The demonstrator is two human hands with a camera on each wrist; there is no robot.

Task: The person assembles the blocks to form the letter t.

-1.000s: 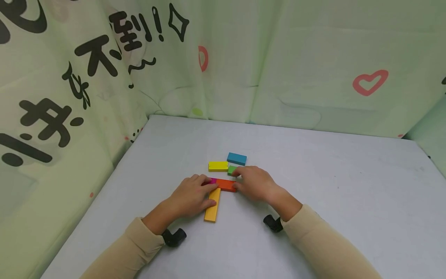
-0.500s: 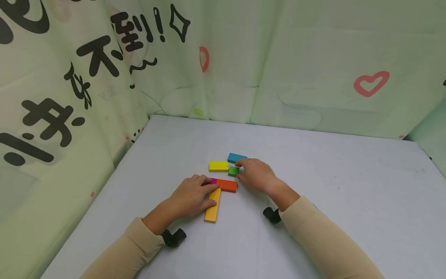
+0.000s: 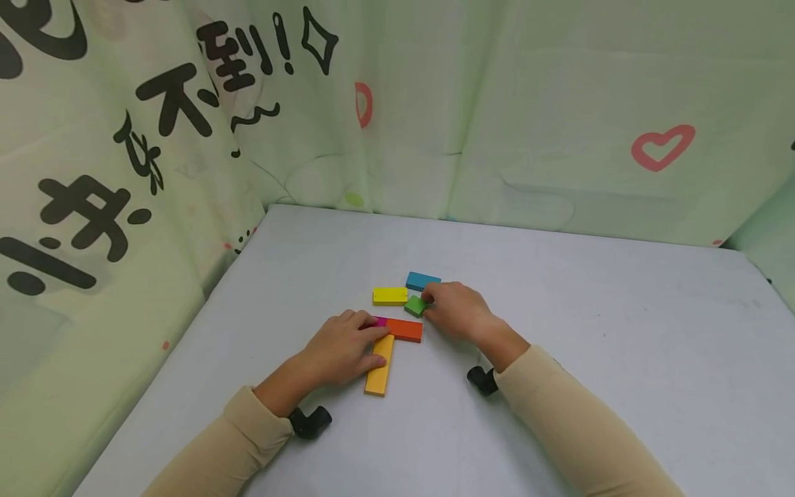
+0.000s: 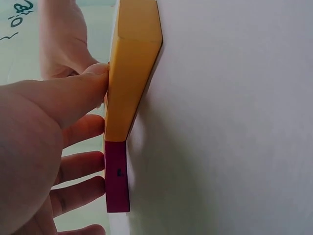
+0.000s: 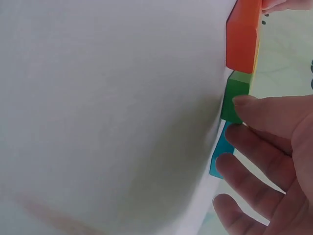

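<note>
In the head view my left hand [image 3: 343, 348] rests its thumb on a long amber block [image 3: 379, 376], with fingertips on a magenta block [image 3: 381, 322]. The left wrist view shows these fingers nearly straight along the edges of both. An orange-red block [image 3: 405, 330] adjoins the magenta one on the right. My right hand [image 3: 456, 310] pinches a small green block [image 3: 413, 306] between thumb and index finger; it lies turned at an angle just beyond the orange-red block. In the right wrist view the thumb [image 5: 249, 105] presses the green block's near side.
A yellow block [image 3: 390, 297] lies left of the green one, and a blue block [image 3: 419, 279] sits behind, partly covered by the right fingers. All lie on a white table [image 3: 596, 359]. A printed pale green curtain [image 3: 546, 124] borders its back and left sides.
My right hand has moved from the orange-red block's right end back toward the green block, which has since turned to an angle. The left hand has stayed in place.
</note>
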